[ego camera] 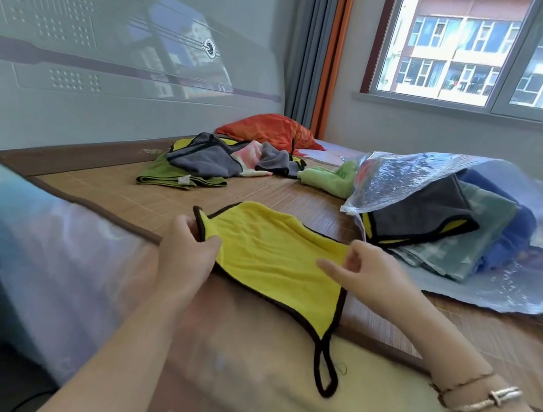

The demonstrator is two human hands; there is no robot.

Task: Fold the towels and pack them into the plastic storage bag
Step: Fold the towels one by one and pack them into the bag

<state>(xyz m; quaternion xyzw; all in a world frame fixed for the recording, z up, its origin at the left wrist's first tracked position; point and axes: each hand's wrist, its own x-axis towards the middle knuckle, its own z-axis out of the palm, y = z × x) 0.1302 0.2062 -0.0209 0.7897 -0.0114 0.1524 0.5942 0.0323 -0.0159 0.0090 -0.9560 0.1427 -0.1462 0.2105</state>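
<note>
Plainly, scene: a person stood at a bed covered by a bamboo mat (119, 196), partway through the folding.
Towel in hand: a yellow towel (274, 254) with dark trim was stretched between both hands, low over the near edge of the mat, its hanging loop (324, 372) trailing toward the person.
Left hand (185, 249): pinched shut on the towel's left corner, thumb and fingers clamped over the dark trim.
Right hand (368, 274): fingers closed on the towel's right edge, forefinger lying out across the cloth.
Long axis: the towel ran left to right between the hands, its free point hanging down nearest the person.
Storage bag (439, 179): it lay to the right and beyond the right hand, mouth facing left toward the towel, with a grey and yellow towel (417, 214) and other folded cloths already inside.
Nearer hand: the right one was closer to the bag's mouth, so I judge it better placed to carry the folded towel in.
Unfolded pile (220, 161): several loose towels lay farther back on the mat, well apart from the hands.
Progress: judged to be about midway, with this towel not yet folded.
</note>
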